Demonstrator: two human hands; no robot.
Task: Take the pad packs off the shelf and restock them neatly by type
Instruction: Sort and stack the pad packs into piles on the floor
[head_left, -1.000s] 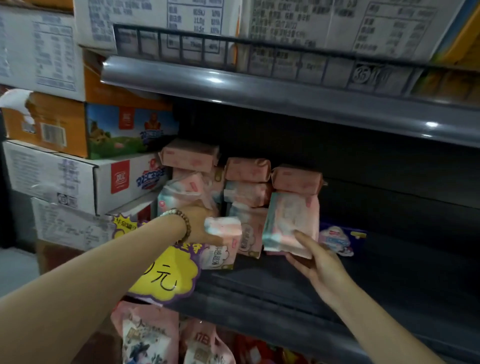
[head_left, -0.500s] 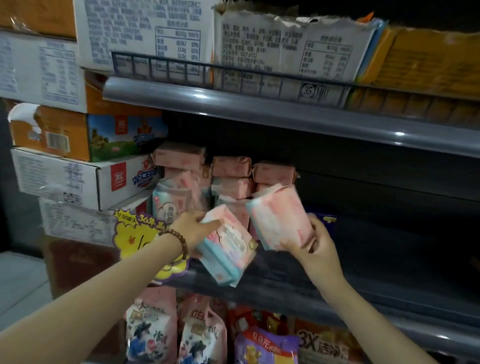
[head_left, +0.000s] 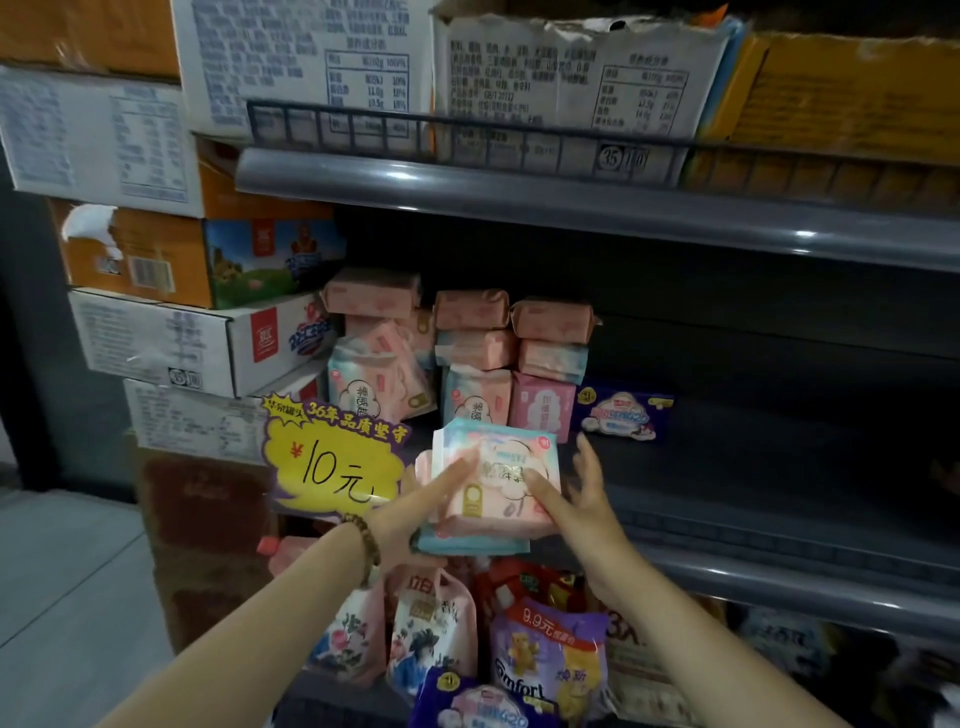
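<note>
**Two pad packs held in front of the shelf**

The left hand (head_left: 415, 512) grasps the held packs (head_left: 498, 478) from the left and below, one digit laid straight across the top face. A beaded bracelet (head_left: 365, 540) sits on that wrist. The right hand (head_left: 576, 499) is released: its thumb rests on the face of the top pack and its fingers spread straight past the pack's right edge, not closed round it.

The held packs lie one on the other, flat side up, just in front of the shelf lip (head_left: 779, 566). The top one is soft plastic, pink at the near end and pale blue at the far end, with a white cloud-shaped label and a small gold mark. The one beneath shows only a teal-blue edge and a pink corner.

Behind them, the shelved packs (head_left: 470, 338) stand at the left end of the shelf in rough columns. Plain pink ones lie flat on top, and pink-and-blue cloud-label ones stand upright or lean below. A darker pink pack (head_left: 543, 408) stands at the right of the group, and a purple-blue pack (head_left: 626, 415) lies just beside it.

A yellow price sign (head_left: 332, 462) hangs at the shelf's left front, and cardboard boxes (head_left: 156, 338) are stacked to the left
</note>
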